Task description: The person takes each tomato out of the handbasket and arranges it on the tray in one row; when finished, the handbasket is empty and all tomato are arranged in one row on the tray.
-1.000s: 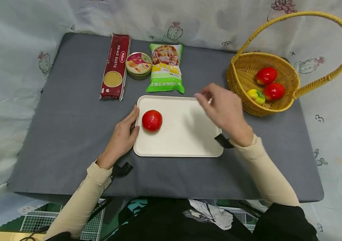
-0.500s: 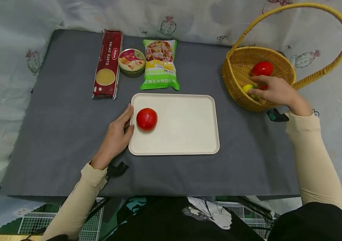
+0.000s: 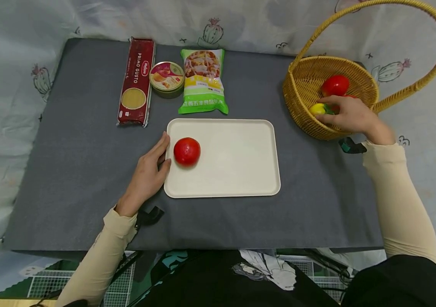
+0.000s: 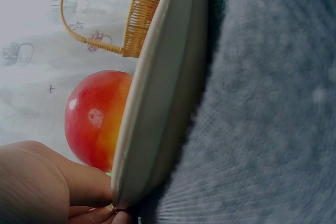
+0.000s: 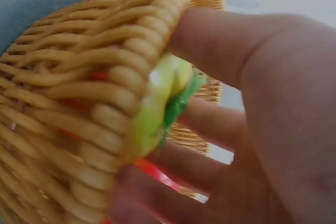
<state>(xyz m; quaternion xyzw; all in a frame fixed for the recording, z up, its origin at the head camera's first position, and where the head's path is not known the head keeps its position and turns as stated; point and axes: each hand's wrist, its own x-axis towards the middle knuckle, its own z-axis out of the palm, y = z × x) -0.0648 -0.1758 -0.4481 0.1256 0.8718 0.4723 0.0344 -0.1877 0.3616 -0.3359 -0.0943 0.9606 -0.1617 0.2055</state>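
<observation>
On the left of the desk (image 3: 68, 170) lies a red packet (image 3: 136, 82), and nearer to the front the left hand (image 3: 146, 175) touches the left edge of the tray (image 3: 233, 157); its fingers are extended and loose. A can (image 3: 167, 79) stands just beside the packet, then there is a green bag (image 3: 203, 81), both behind the tray. One red fruit (image 3: 187, 152) rests on the left part of the tray. To the right of the tray stands the basket (image 3: 295, 100), and in it is the yellow pepper (image 3: 317, 109). The right hand (image 3: 352, 113) is the nearer one: its fingers grasp the pepper, which lies to the left of the palm, the green stem end turned toward the palm. The pepper is partly covered, so I cannot tell its long axis. The far fruit (image 3: 335, 85) is beyond the hand; the covered fruit (image 3: 350, 96) shows only a thin strip. Some right fingertips are hidden behind the basket's rim in the right wrist view.
</observation>
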